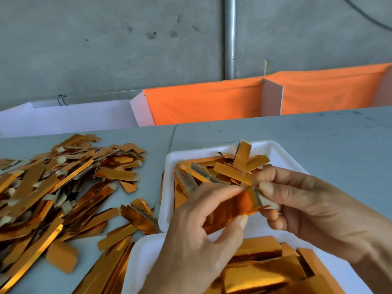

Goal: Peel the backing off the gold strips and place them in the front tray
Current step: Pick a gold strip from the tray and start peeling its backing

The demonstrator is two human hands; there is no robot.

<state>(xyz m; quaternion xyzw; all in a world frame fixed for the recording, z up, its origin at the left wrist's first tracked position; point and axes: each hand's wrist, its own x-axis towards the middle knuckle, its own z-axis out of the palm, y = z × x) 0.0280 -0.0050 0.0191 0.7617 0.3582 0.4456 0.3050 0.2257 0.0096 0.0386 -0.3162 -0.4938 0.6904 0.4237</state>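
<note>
Gold strip (230,210) is pinched at both ends, left hand (199,240) on the foil, right hand (301,204) nipping the pale backing tab (268,201), over the near white tray (142,257). Farther tray (169,187) holds more; loose pile (63,187) covers the bench's (318,134) left side.

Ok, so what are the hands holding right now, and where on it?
One gold strip: the left hand pinches its gold body between thumb and fingers, and the right hand pinches the pale backing tab at its right end.
</note>
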